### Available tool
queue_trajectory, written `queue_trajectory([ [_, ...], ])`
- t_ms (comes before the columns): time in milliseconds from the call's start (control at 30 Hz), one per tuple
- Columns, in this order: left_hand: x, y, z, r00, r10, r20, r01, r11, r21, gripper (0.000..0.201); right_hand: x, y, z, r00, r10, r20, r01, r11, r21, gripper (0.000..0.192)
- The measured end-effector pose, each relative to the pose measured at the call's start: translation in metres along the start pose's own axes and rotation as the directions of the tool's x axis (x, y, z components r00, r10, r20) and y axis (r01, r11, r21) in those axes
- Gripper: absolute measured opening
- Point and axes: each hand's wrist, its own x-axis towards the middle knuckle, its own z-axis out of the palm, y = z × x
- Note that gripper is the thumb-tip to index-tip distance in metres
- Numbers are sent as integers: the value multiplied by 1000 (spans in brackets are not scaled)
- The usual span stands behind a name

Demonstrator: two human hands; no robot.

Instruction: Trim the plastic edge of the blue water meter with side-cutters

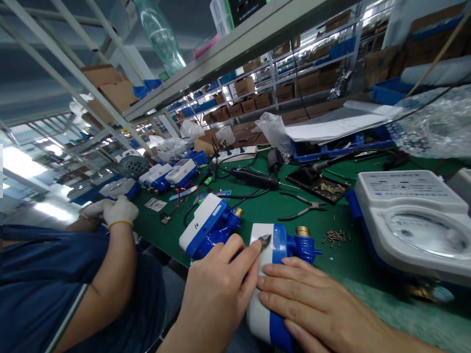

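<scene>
One meter, rigid, likely heavy: right hand flat on casing, fingers together; left hand pinches small cutters.

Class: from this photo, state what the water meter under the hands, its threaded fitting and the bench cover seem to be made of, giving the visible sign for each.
Water meter: likely moulded plastic; smooth, glossy white and blue shell.
Threaded fitting: probably brass; yellow metallic sheen.
Bench cover: seemingly a rubber or vinyl mat; flat, matte green.

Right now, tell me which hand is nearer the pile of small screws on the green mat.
Right. The right hand lies on the meter just below the screws; the left hand sits farther left.
</scene>
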Motion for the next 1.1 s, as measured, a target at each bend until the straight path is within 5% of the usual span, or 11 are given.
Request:
queue_trajectory([
  [367, 2, 3, 2, 999, -36, 9, 36, 999, -16, 24, -1, -9, 17, 987, 138, -84, -128, 986, 107, 36],
  [1100, 2, 2, 2, 999, -41, 34, 42, 999, -20, 24, -3, 2, 10, 993, 12, -117, -5, 998, 63, 36],
])
